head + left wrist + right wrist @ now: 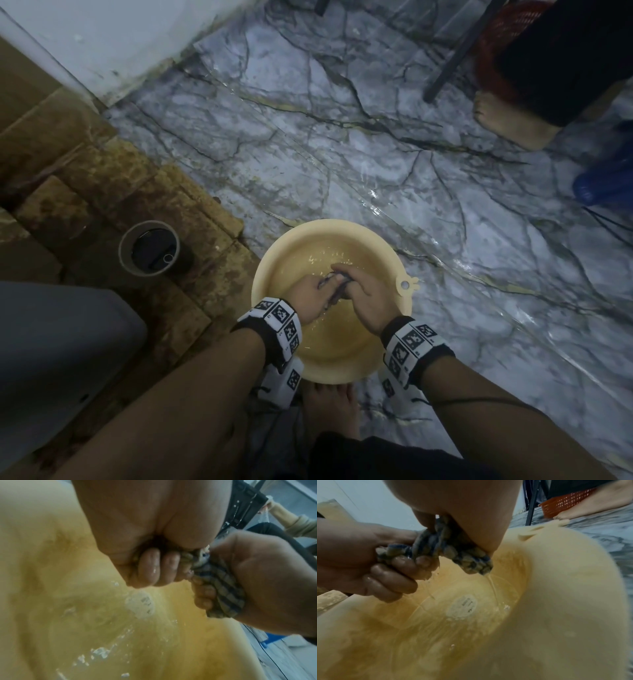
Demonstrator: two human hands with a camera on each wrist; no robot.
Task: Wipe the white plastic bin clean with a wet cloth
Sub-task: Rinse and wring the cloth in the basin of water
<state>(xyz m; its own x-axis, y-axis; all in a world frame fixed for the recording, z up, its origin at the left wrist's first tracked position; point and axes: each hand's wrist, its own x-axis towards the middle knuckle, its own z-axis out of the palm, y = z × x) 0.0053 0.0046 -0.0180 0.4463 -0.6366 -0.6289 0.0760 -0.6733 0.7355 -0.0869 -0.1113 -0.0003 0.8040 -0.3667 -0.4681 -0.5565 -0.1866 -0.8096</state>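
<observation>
My 2 hands over basin point(274, 253), which sits on marble floor point(376, 137) near tiled step edge. Left hand point(310, 298) and right hand point(368, 298) both clamped on striped cloth point(453, 550), twisted between them. Cloth long axis runs hand to hand, across basin centre. Water streams from its lower end into pool below. Sticker point(462, 606) on basin bottom, directly under cloth. I judge wringing step; white bin itself not identifiable in view.

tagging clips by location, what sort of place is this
Probably a home washing area or bathroom floor: a wet marble-patterned floor, an open floor drain set in stained tiles, and a basin of water set on the floor.
</observation>
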